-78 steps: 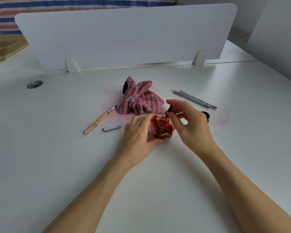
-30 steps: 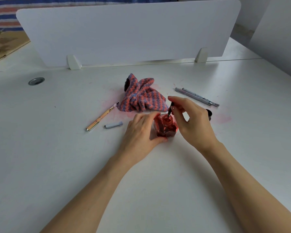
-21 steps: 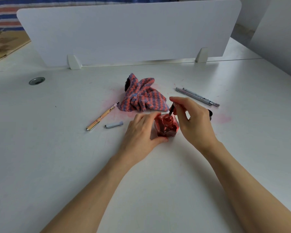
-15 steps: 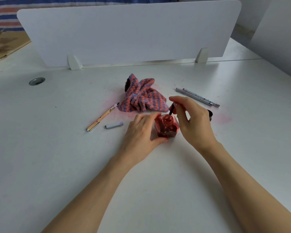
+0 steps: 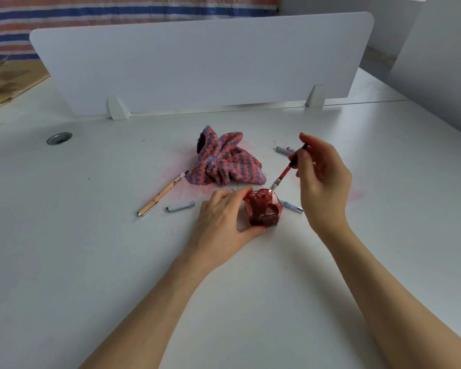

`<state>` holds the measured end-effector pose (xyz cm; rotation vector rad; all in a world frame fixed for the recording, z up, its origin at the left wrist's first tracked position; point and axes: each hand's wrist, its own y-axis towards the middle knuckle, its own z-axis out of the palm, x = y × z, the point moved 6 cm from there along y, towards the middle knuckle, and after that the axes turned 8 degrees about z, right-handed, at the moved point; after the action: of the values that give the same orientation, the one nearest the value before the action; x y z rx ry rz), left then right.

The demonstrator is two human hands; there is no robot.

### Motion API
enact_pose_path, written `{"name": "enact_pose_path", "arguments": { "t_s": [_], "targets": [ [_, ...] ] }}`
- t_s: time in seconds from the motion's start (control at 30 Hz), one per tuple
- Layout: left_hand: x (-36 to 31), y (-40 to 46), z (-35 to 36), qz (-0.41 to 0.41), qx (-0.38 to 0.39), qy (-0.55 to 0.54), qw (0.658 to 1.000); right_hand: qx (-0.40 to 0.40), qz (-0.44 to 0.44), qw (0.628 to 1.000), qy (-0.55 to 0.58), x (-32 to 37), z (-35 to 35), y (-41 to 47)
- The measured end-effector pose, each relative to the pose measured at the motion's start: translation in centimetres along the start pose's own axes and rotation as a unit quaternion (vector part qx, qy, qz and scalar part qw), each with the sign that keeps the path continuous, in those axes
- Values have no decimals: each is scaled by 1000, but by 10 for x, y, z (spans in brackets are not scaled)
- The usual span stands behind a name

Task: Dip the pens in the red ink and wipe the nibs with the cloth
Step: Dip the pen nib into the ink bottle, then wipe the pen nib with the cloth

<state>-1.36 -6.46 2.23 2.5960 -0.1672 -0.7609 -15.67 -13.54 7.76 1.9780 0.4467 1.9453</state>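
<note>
The right hand [image 5: 322, 179] pinches a red pen [image 5: 286, 170] with its nib at the mouth of the ink bottle [image 5: 263, 209], which the left hand [image 5: 224, 225] grips on the bench [image 5: 91, 262]; wiping on the cloth [image 5: 224, 162] remains (other pens [image 5: 160, 194] lie beside it).

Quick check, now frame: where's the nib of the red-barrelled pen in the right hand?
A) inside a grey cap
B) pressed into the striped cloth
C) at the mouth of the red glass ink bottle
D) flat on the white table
C: the right hand holds the red-barrelled pen tilted, its nib at the open mouth of the red glass ink bottle, which the left hand grips; the striped cloth lies apart behind.
</note>
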Motion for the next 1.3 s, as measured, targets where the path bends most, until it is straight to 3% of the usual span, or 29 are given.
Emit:
{"name": "enact_pose_path", "arguments": {
  "t_s": [0.1,0.3,0.47,0.57,0.63,0.8,0.93,1.13,1.3],
  "targets": [
    [2,0,-2,15,-15,37,999,-50,84,991,87,-11,-6,13],
    [42,13,-45,-81,-181,37,979,-61,197,964,168,-36,4,31],
    [78,46,-57,-151,-177,9,972,-17,235,960,151,-47,18,37],
    [93,63,-46,-240,-117,52,962,6,242,962,126,-52,20,37],
    [94,70,-42,-258,-102,80,957,18,242,964,113,-55,20,36],
    [69,77,-47,-159,-186,-20,970,33,236,968,82,-56,19,38],
    [39,75,-38,-35,-148,-58,987,49,213,974,53,-51,22,36],
    [35,66,-28,-23,-133,-97,986,62,201,974,81,-43,28,34],
    [34,69,-25,31,-123,7,992,94,200,971,92,-38,32,35]
  ]
}}
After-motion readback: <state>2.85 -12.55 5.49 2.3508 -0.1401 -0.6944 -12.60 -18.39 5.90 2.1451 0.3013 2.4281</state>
